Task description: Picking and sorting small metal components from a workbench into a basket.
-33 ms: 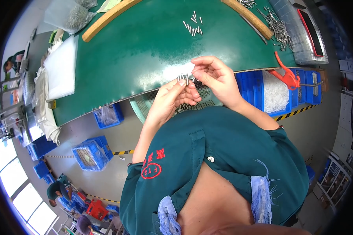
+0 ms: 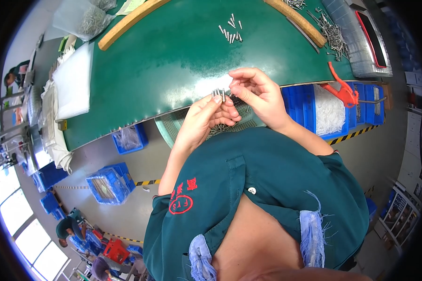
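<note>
Between the thumb and fingers of my left hand (image 2: pixel 205 116) is a small row of silver metal pins (image 2: pixel 223 95), standing upright at the fingertips. Just to the right, my right hand (image 2: pixel 262 96) hovers close by with fingers curled in and thumb bent toward them. What it pinches, if anything, is too small to make out. Beneath both hands a green basket (image 2: pixel 166 130) sits at the table edge, holding many similar metal pieces (image 2: pixel 219 127), partly hidden by the hands. Farther off, several loose pins (image 2: pixel 230 36) lie on the green table (image 2: pixel 145 79).
Curved wooden strips (image 2: pixel 126 25) lie on the table. A heap of metal parts (image 2: pixel 332 35) and a clear plastic box (image 2: pixel 361 51) are at the far right. Nearer are a red air gun (image 2: pixel 346 95) and blue bins (image 2: pixel 301 107). White sheets (image 2: pixel 73 82) lie left.
</note>
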Tool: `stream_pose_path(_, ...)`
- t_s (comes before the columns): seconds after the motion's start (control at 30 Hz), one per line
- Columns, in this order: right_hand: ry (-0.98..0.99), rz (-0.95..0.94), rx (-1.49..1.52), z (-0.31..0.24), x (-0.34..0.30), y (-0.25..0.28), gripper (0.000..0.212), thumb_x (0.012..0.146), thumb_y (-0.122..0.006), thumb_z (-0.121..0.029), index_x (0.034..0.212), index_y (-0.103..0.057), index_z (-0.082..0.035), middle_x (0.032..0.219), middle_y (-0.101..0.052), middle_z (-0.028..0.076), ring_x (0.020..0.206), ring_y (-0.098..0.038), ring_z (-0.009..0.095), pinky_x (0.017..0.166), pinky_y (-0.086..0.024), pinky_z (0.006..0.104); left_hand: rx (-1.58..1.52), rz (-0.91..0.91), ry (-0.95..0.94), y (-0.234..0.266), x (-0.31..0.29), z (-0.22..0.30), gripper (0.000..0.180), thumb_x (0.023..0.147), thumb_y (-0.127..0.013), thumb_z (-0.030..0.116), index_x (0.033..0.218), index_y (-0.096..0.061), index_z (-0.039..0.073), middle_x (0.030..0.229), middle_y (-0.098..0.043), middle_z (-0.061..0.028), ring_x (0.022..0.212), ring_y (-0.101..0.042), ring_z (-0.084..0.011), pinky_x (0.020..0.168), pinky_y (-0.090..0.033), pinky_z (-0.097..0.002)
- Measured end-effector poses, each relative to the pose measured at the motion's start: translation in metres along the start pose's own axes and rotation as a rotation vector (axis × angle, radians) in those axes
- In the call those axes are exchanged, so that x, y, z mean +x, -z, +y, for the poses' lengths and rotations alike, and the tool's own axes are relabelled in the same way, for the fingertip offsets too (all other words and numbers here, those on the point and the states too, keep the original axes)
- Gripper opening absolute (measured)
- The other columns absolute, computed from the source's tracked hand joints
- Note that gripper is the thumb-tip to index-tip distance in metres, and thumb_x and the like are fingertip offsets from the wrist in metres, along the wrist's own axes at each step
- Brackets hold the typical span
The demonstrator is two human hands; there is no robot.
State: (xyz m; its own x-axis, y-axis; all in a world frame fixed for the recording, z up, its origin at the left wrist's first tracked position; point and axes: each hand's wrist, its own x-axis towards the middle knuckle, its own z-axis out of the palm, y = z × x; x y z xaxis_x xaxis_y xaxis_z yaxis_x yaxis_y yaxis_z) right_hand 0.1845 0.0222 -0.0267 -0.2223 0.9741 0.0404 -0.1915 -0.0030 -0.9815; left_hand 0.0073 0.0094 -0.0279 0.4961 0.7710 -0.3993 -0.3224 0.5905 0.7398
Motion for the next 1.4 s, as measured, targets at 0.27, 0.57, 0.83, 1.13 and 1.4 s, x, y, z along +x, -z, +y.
stream_pose_path(0.27, 0.099, 0.010, 0.048, 0.006, -0.002, -0.002, 0.029, 0.085, -0.060, -0.005, 0.114, -0.055, -0.001, 0.094, -0.060, 0.006, 0.084, -0.057, 0.009, 0.074, -0.047, 0.0220, -0.029, 0.021, -0.072, 0.000, 0.001, -0.002, 0.031, 0.097, -0.038, 0.025, 0.098, -0.053, -0.002, 0.085, -0.060, -0.0119, 0.082, -0.063, -0.0221, 0.072, -0.053, -0.0309)
stream_pose_path(0.57, 0.078, -0.042, 0.020, 0.008, -0.002, -0.002, 0.032, 0.085, -0.060, -0.005, 0.116, -0.053, -0.001, 0.094, -0.059, 0.006, 0.083, -0.057, 0.009, 0.073, -0.047, 0.0211, -0.080, 0.024, -0.113, -0.002, 0.001, -0.002, 0.032, 0.096, -0.039, 0.026, 0.100, -0.053, -0.003, 0.086, -0.059, -0.0111, 0.081, -0.061, -0.0208, 0.071, -0.053, -0.0322)
stream_pose_path(0.83, 0.127, -0.055, -0.101, 0.006, -0.001, -0.001, 0.032, 0.085, -0.059, -0.003, 0.116, -0.054, -0.002, 0.093, -0.061, 0.006, 0.083, -0.058, 0.009, 0.069, -0.048, 0.0210, -0.098, 0.000, -0.100, 0.001, -0.001, -0.003, 0.029, 0.096, -0.039, 0.024, 0.097, -0.054, -0.002, 0.089, -0.060, -0.0120, 0.084, -0.061, -0.0197, 0.074, -0.051, -0.0321)
stream_pose_path(1.13, 0.141, -0.052, -0.149, 0.003, -0.002, -0.002, 0.031, 0.085, -0.059, -0.005, 0.116, -0.054, -0.003, 0.094, -0.061, 0.006, 0.086, -0.058, 0.009, 0.071, -0.047, 0.0210, 0.005, 0.034, -0.159, 0.005, -0.004, 0.001, 0.030, 0.097, -0.039, 0.026, 0.094, -0.054, 0.000, 0.087, -0.061, -0.0117, 0.082, -0.061, -0.0187, 0.072, -0.050, -0.0296)
stream_pose_path(1.4, -0.466, -0.070, 0.448, -0.007, 0.005, 0.002, 0.035, 0.089, -0.056, -0.014, 0.121, -0.048, -0.002, 0.096, -0.060, 0.004, 0.081, -0.056, 0.007, 0.069, -0.047, 0.0208, -0.006, 0.123, -0.240, 0.013, -0.008, 0.011, 0.030, 0.097, -0.040, 0.026, 0.094, -0.054, -0.001, 0.086, -0.060, -0.0119, 0.080, -0.061, -0.0203, 0.070, -0.051, -0.0286)
